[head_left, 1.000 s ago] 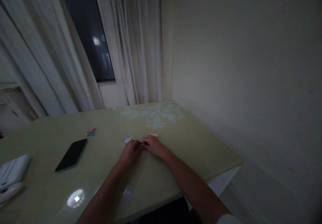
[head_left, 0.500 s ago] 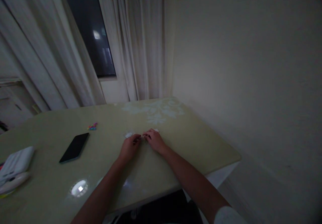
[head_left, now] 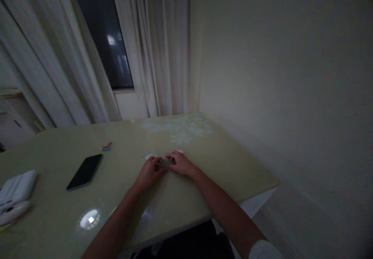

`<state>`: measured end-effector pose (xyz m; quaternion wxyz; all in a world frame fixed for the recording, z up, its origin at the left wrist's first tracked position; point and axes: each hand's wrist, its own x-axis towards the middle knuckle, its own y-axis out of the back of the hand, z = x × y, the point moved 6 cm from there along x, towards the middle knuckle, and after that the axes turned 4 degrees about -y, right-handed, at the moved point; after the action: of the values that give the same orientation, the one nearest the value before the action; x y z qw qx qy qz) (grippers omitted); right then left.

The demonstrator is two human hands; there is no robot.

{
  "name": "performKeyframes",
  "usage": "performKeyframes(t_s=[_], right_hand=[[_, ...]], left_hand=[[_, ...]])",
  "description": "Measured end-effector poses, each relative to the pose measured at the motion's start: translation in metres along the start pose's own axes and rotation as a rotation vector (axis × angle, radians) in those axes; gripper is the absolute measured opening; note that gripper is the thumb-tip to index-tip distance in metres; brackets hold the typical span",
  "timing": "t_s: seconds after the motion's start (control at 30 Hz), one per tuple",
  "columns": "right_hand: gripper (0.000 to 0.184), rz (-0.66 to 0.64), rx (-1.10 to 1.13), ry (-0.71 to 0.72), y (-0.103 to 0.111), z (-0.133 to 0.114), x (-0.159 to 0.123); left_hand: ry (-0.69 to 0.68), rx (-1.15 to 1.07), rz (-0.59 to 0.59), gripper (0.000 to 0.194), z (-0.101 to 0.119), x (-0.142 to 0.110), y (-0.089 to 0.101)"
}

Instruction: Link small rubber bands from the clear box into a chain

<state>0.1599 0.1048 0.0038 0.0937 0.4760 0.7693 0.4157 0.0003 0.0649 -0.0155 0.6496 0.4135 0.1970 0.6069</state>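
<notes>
Only the head view to go on, and it's pretty dim. Both hands are out in front, close together on the yellowish surface [head_left: 204, 181]. The left hand [head_left: 150, 172] and right hand [head_left: 181, 163] meet over a small brownish-grey object [head_left: 164, 162], fingertips from both sides pinching or pressing it. Honestly can't tell what it is, too small and dark, maybe a wad of something or a little packet. It looks clamped between the two hands, sitting right on the surface rather than lifted.

Just past the fingers there are two small white scraps: one white scrap [head_left: 149, 156] beyond the left hand, and another white bit [head_left: 180, 150] peeking out beyond the right hand. Well off to the left of the left hand lies a black phone [head_left: 84, 171] face down or screen off, and further out beyond it a tiny cluster of colourful beads or clips [head_left: 106, 147]. Far left, near the edge, a white pouch-like thing [head_left: 16, 187] with something rounded [head_left: 13, 212] next to it.

My read: it's mid-fiddling, the hands working the little object together. Whatever comes next probably needs fine fingertip control, since the piece is tiny.
</notes>
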Motion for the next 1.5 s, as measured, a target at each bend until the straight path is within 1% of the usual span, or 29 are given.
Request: performKeyframes(t_s=[0.13, 0.23, 0.33, 0.43, 0.53, 0.67, 0.77, 0.87, 0.9, 0.97, 1.03, 1.1, 1.2, 1.37, 1.5], right_hand=[[0.013, -0.019, -0.038, 0.003, -0.009, -0.003, 0.004], [0.015, 0.009, -0.053, -0.021, -0.015, -0.007, 0.007], [0.017, 0.044, -0.041, -0.034, -0.016, -0.009, 0.007], [0.024, 0.065, -0.003, -0.015, -0.011, -0.011, 0.005], [0.032, 0.061, 0.040, 0.021, -0.005, -0.012, 0.002], [0.038, 0.055, 0.057, 0.030, 0.004, -0.006, 0.000], [0.034, 0.042, 0.032, 0.028, 0.008, 0.001, -0.001], [0.039, 0.004, -0.007, 0.046, 0.006, 0.001, -0.001], [0.038, -0.011, -0.019, 0.054, 0.003, -0.001, -0.001], [0.029, -0.030, -0.037, 0.064, -0.003, -0.005, 0.002], [0.021, -0.033, -0.047, 0.060, -0.009, -0.008, 0.005], [0.020, -0.019, -0.049, 0.047, -0.013, -0.010, 0.007], [0.018, 0.016, -0.034, 0.029, -0.013, -0.009, 0.008], [0.024, 0.085, -0.017, -0.016, -0.002, 0.000, 0.005], [0.025, 0.162, -0.088, -0.108, 0.008, 0.014, 0.002]], left_hand=[[-0.001, 0.037, 0.000, 0.028, 0.000, 0.006, -0.006], [0.016, 0.052, 0.023, 0.025, -0.002, 0.011, -0.008], [0.028, 0.044, 0.059, 0.025, -0.004, 0.012, -0.007], [0.022, 0.011, 0.083, 0.026, -0.005, 0.009, -0.004], [0.005, -0.036, 0.080, 0.028, -0.005, 0.006, 0.000], [-0.007, -0.060, 0.067, 0.028, -0.009, 0.004, 0.007], [-0.020, -0.040, 0.064, 0.027, -0.008, 0.002, 0.010], [-0.046, -0.017, 0.040, 0.033, -0.002, 0.002, 0.004], [-0.059, -0.007, 0.032, 0.035, 0.001, 0.003, 0.001], [-0.077, 0.012, 0.026, 0.036, 0.007, 0.004, -0.005], [-0.078, 0.027, 0.024, 0.033, 0.009, 0.007, -0.008], [-0.067, 0.034, 0.022, 0.029, 0.008, 0.009, -0.009], [-0.041, 0.031, 0.034, 0.026, 0.005, 0.010, -0.006], [0.007, -0.008, 0.079, 0.028, -0.001, 0.007, 0.003], [0.006, -0.061, 0.064, 0.030, -0.003, 0.004, 0.011]])
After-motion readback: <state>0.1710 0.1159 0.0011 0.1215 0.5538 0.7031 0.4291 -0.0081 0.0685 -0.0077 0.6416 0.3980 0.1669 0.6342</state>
